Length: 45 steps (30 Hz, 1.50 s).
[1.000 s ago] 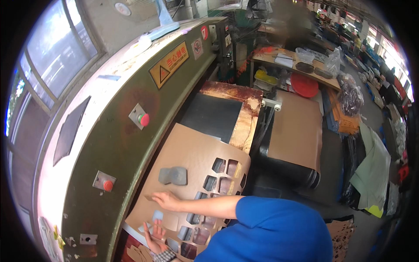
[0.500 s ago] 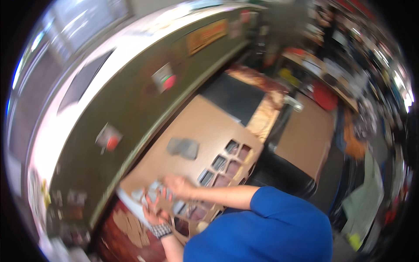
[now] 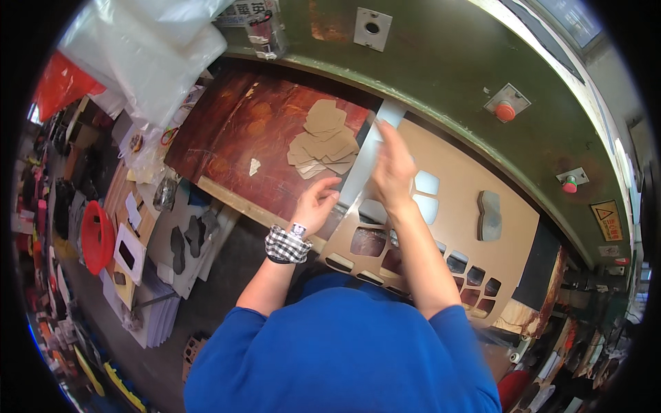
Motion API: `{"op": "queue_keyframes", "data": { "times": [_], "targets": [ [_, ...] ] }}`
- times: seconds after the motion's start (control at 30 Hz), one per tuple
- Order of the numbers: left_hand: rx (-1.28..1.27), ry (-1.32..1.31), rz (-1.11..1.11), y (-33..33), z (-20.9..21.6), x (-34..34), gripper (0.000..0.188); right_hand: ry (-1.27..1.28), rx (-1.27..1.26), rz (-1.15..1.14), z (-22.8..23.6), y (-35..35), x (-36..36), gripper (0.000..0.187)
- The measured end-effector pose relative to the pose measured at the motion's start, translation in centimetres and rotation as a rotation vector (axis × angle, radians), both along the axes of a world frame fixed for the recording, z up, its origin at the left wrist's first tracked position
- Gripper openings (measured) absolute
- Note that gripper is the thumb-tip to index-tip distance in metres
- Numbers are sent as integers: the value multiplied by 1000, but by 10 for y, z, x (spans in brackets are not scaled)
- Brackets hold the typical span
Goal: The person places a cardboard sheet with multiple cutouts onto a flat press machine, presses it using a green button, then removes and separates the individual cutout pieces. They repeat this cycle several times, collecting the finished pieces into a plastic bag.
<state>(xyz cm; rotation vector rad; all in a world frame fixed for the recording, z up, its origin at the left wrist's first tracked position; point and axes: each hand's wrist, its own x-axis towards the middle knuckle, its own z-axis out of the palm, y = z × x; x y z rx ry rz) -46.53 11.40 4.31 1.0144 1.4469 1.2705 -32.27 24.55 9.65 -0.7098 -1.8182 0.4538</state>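
Note:
My left hand point(image 3: 317, 206) is beside the near edge of a dark red board, fingers loosely bent and nothing visible in them. A checked band point(image 3: 287, 246) circles its wrist. Just beyond it lies a loose pile of brown cut pieces point(image 3: 323, 143). My right hand point(image 3: 394, 167), slightly blurred, hovers over the left end of a tan sheet point(image 3: 451, 155), fingers stretched out and empty. Rows of punched holes run along the sheet's near side. Farther right on the sheet rests a grey waisted block point(image 3: 489, 215).
A green machine beam point(image 3: 441, 51) with red buttons point(image 3: 505, 111) runs along the far side. The dark red board point(image 3: 231, 141) extends left. Clear plastic bags point(image 3: 148, 58) hang at the upper left, above a side table with a red round thing point(image 3: 97, 236) and dark sole-shaped pieces point(image 3: 193, 234).
My view has swung left toward the red board. The brown pieces earlier in my left hand are no longer there, and my hands have moved apart. The grey block remains on the sheet.

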Motion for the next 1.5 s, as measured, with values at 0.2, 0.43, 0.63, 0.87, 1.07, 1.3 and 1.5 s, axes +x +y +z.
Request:
{"op": "queue_keyframes", "data": {
  "times": [0.2, 0.43, 0.63, 0.87, 1.07, 1.3, 1.5],
  "targets": [
    [26, 190, 172, -47, 0, -38, 32, -714, -70, 18, -53, -21, -32, 40],
    [85, 808, 181, -26, -9, -48, 55, -2, -537, -51, -79, -14, -19, 14],
    [147, 1206, 29, 48, -5, -42, 88, 116, -735, 45, -76, -22, -3, 14],
    [105, 1427, -399, 117, 15, -71, 104, 7, -496, 27, -78, -27, 0, 8],
    [-48, 1417, -581, 153, 14, -75, 100, 85, -468, 13, -79, -27, 0, 5],
    [120, 1317, -480, 108, 2, -99, 75, 160, -463, 18, -94, -27, 2, 3],
    [-75, 1312, -454, 66, 23, -90, 90, 65, -497, 27, -104, -26, 4, 6]
  ]
}}
